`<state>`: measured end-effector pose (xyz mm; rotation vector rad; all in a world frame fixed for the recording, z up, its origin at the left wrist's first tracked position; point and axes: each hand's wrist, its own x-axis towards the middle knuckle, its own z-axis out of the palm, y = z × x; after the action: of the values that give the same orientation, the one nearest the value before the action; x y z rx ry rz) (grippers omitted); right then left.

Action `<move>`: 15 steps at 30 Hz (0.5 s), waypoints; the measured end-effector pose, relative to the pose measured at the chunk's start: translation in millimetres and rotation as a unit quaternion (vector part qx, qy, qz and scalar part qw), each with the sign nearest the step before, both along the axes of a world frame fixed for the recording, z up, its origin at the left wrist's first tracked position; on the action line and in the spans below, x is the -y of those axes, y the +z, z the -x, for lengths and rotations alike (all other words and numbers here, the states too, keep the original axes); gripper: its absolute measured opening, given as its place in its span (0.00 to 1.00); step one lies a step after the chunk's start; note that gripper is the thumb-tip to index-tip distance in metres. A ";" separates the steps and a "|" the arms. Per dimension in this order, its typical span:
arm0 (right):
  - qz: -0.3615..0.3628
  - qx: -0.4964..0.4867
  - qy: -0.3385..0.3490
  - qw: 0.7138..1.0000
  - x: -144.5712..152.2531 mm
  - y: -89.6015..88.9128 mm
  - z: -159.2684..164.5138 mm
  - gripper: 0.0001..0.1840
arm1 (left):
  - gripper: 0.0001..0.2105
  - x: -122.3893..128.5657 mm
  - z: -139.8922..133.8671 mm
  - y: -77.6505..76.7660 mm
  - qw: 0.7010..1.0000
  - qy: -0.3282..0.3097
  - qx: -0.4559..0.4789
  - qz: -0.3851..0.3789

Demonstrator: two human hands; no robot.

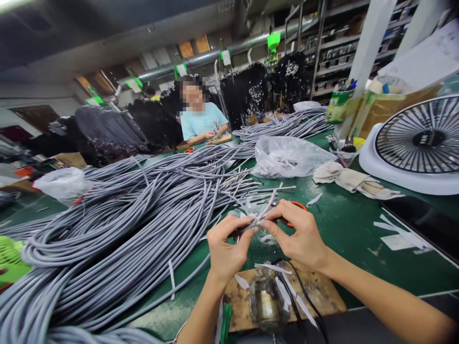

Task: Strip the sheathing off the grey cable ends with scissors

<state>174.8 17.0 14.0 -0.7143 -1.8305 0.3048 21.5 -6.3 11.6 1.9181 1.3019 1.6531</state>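
My left hand [231,243] pinches the end of a grey cable [191,274], which runs off to the lower left. Close beside it my right hand [296,234] has thumb and forefinger closed on the same cable end. Pale strands [268,203] stick up between the two hands. Behind my right fingers shows an orange-handled tool [298,205], mostly hidden. Below the hands a wooden board [319,286] carries a small motor-like device [265,298] with black leads and white strips lying about it.
Large bundles of grey cable [143,229] cover the left of the green table [344,229]. A clear plastic bag [290,157], a cloth [353,181], a fan [419,138] and a black phone-like slab [426,224] lie to the right. Across the table sits a person [202,122] working with their hands.
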 end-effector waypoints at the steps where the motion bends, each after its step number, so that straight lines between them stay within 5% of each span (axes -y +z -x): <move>1: 0.005 -0.012 -0.005 1.000 0.3 0.7 -1.0 0.05 | 0.06 0.1 0.1 -0.2 1.000 0.004 0.005 0.007; 9: 0.033 -0.158 -0.103 0.981 3.9 -2.0 -3.3 0.04 | 0.07 -4.7 1.7 -1.0 0.977 -0.063 0.170 0.112; 15: -0.176 -0.067 -0.121 0.975 10.2 -5.1 2.2 0.11 | 0.10 -7.0 0.8 -3.0 0.945 -0.173 0.229 0.156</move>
<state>172.7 6.8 8.8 -0.6413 -1.5941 -0.1269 20.7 0.7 8.6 1.3718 0.9119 1.4864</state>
